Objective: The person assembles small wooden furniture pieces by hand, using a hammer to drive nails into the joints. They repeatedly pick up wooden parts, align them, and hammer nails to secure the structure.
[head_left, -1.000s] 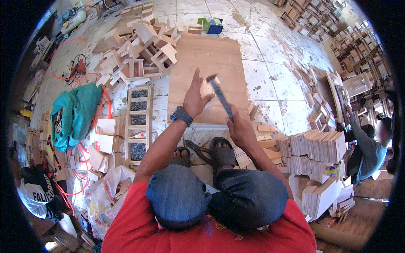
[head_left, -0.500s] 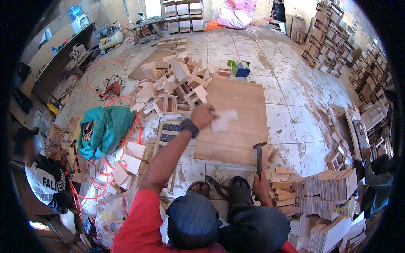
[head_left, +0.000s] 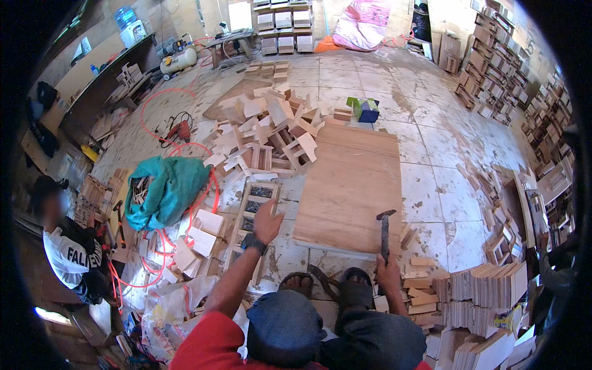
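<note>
The person is sitting on the floor just below the near edge of a large plywood board [head_left: 351, 185]. The right hand [head_left: 387, 275] is gripping a hammer [head_left: 385, 229], its grip clamped on the handle, the head standing over the board's near right corner. The left hand [head_left: 267, 222] is reaching left of the board, its grip apart, over a long wooden frame with compartments [head_left: 250, 225]. A teal cloth [head_left: 166, 188] is lying farther left of the board.

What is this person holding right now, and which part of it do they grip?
The right hand grips a hammer by the lower end of its handle, head up. The left hand holds nothing, reaching over a compartmented wooden frame.
</note>
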`<state>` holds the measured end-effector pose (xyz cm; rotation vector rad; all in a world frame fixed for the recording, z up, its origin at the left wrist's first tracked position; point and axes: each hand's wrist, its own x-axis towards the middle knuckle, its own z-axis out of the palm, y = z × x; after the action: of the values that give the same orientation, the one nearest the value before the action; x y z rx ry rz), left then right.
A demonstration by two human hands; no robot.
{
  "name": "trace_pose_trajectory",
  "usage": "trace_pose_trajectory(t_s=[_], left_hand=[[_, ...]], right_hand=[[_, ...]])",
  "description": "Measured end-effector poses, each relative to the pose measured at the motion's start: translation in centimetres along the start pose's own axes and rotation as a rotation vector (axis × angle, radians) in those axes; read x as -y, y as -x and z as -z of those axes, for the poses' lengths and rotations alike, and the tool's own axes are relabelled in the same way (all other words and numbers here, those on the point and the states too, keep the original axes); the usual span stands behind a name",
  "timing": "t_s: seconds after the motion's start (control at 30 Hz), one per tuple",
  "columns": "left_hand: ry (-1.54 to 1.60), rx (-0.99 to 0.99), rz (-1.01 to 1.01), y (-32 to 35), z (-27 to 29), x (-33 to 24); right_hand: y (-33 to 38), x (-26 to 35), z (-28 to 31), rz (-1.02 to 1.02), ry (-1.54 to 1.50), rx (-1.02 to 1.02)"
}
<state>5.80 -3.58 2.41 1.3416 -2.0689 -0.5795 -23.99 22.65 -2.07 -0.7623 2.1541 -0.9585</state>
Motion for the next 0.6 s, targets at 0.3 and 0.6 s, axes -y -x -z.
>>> trace_pose_trajectory(t_s=[0.3,0.6], left_hand=[[-0.283,-0.152,0.156,7.9,10.8,10.5],[-0.686,0.159,0.406,5.4,15.4,14.3]], right_hand=[[-10.0,2.1,2.8,0.356,0.218,-0.125],[-8.2,2.5,1.5,0.365,0.58,-0.312]])
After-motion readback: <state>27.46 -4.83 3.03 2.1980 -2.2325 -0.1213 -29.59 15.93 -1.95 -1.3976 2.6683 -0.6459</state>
